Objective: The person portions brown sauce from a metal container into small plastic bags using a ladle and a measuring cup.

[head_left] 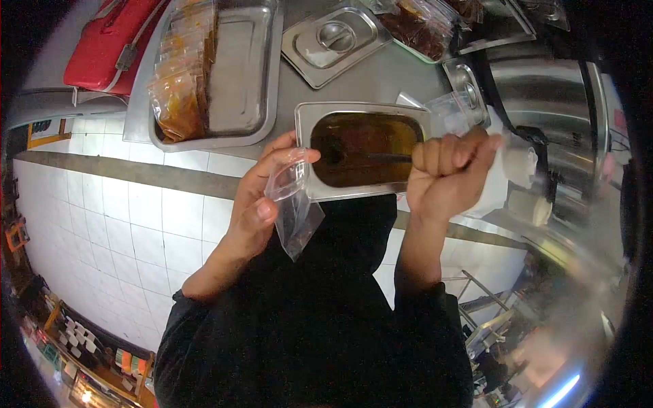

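A rectangular steel pan (415, 113) of dark amber, oily liquid (371, 132) sits at the table's near edge. At its left rim, my left hand (248, 207) is closed on a small clear plastic bag (299, 228), holding its mouth apart between thumb and fingers. The bag hangs down and looks empty. Over the pan's right end, my right hand (449, 177) makes a fist around the handle of a ladle (384, 158). The ladle slants into the liquid, and its dark round bowl lies near the pan's left side, mostly submerged.
Filled bags of brown sauce (178, 102) stand in a row inside a large steel tray (271, 81). Behind the pan lies a steel lid (337, 41). More filled bags (415, 30) are at the back right, with clear plastic bags (452, 112) nearer. A red bag (109, 44) is far left.
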`<state>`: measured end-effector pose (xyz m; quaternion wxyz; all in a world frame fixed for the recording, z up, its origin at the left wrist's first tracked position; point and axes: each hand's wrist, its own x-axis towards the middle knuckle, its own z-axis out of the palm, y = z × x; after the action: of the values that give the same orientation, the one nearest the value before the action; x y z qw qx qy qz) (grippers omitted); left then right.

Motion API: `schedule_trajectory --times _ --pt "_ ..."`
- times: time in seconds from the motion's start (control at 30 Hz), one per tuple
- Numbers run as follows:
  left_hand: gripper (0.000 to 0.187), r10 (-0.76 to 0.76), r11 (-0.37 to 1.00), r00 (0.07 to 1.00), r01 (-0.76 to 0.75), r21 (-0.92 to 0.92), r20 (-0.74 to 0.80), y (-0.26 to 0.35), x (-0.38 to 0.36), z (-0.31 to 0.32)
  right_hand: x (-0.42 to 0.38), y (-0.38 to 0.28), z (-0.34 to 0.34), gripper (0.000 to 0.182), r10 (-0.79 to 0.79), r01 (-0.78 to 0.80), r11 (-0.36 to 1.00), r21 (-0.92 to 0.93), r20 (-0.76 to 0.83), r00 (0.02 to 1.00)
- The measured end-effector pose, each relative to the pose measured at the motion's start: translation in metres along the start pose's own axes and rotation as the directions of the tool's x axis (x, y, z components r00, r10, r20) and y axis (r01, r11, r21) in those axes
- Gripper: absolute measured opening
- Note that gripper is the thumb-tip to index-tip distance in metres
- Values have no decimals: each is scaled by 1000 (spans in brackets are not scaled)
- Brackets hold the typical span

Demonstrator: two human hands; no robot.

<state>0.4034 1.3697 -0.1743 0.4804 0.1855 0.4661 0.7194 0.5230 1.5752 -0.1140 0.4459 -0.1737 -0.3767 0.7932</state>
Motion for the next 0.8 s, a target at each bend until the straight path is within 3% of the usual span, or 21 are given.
schedule_trajectory --times 0.13,0.17,0.2,0.23,0.3,0.37,0.43,0.47,0.5,0.57,0.63,0.7,0.73,0.77,0.8 --pt "91 21 998 1000 -21 -62 2 4 0 5 0 1 -7 46 -78 78 996 -31 23 997" --pt "91 26 999 1000 -26 -39 -6 5 0 7 -2 5 -6 45 -94 94 995 -28 -5 996" --pt "91 22 999 1000 -22 -43 -2 2 0 7 -7 14 4 44 -48 38 997 -61 -166 985" --pt "91 38 998 999 -38 -57 -14 0 0 6 -11 9 5 44 -52 41 997 -65 -168 984" --pt "92 53 996 998 -55 -71 -30 -1 0 3 -19 0 7 44 29 -29 999 -26 -20 999" --pt "93 -21 998 1000 21 -57 -1 2 -3 1 -13 -13 -7 43 -9 14 997 -78 65 998" --pt "94 -21 999 1000 21 -42 -5 -2 -4 2 -3 -17 -10 42 -153 130 948 -291 -60 986" --pt "94 -28 999 1000 28 -25 1 -4 -5 3 -2 -12 -14 35 -136 113 979 -172 -132 982" --pt "94 -31 999 1000 31 -29 1 -4 -5 4 -6 -5 -14 35 -135 110 978 -176 -134 982" --pt "94 -24 999 999 23 -39 -43 -1 -3 4 -14 12 -6 37 -85 86 994 -74 13 996" --pt "93 -26 998 999 24 -54 -37 1 -3 3 -18 0 -7 42 -76 77 990 -117 15 997" --pt "93 -29 997 999 26 -72 -37 2 -3 2 -13 -15 -19 42 -190 171 978 -119 -171 967" --pt "93 -21 996 999 18 -83 -43 1 -3 2 -7 -18 -21 42 -287 244 929 -278 -125 950" --pt "93 -19 996 999 15 -93 -46 0 -4 3 -5 -14 -23 42 -285 240 929 -280 -130 950" --pt "93 -27 995 999 23 -95 -42 0 -4 3 -4 -10 -24 42 -213 189 971 -146 -171 962"
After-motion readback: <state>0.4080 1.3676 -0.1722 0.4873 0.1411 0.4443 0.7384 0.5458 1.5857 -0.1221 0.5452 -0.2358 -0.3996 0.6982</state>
